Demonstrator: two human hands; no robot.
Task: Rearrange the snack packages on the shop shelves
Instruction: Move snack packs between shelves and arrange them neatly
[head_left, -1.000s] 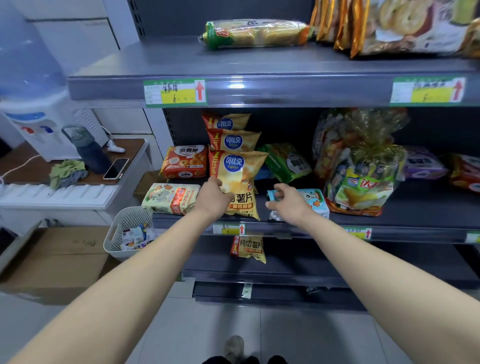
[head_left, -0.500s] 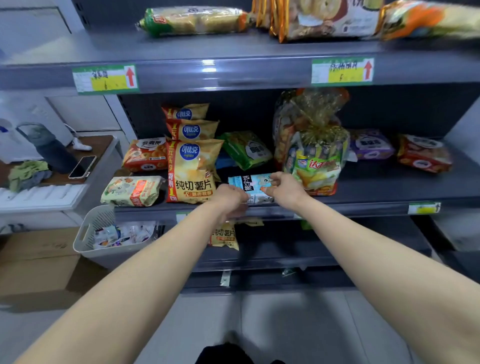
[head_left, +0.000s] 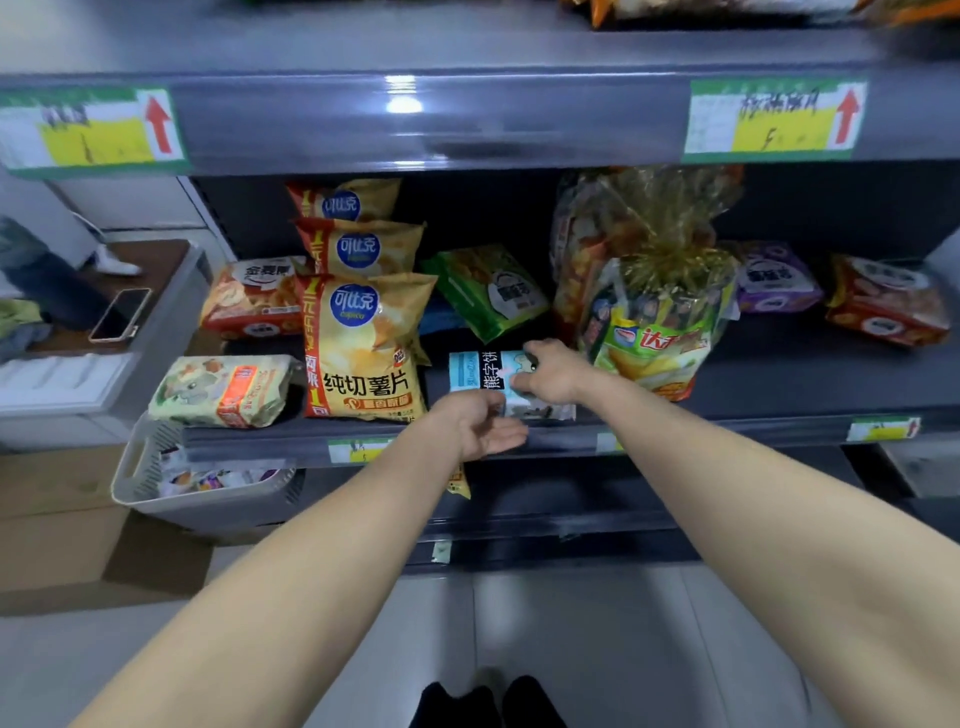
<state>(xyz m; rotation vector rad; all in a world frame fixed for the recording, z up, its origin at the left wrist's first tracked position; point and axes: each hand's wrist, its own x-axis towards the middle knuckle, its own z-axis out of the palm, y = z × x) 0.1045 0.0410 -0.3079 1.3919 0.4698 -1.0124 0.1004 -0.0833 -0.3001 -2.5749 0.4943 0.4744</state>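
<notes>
The person is setting the flat light-blue biscuit packet (head_left: 480, 371) at the front of the grey metal middle shelf (head_left: 779, 376), beside the tall yellow crisp bag (head_left: 363, 353). The right hand (head_left: 553, 371) pinches its right edge; the left hand (head_left: 480, 428) hovers with fingers relaxed. Next, it likely needs squaring to the shelf lip.

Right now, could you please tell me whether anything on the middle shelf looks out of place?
The green packet sits askew, tilted diagonally. The light-blue packet lies flat at the front of the shelf, gripped by the right hand, while the yellow crisp bags beside it stand upright.
</notes>
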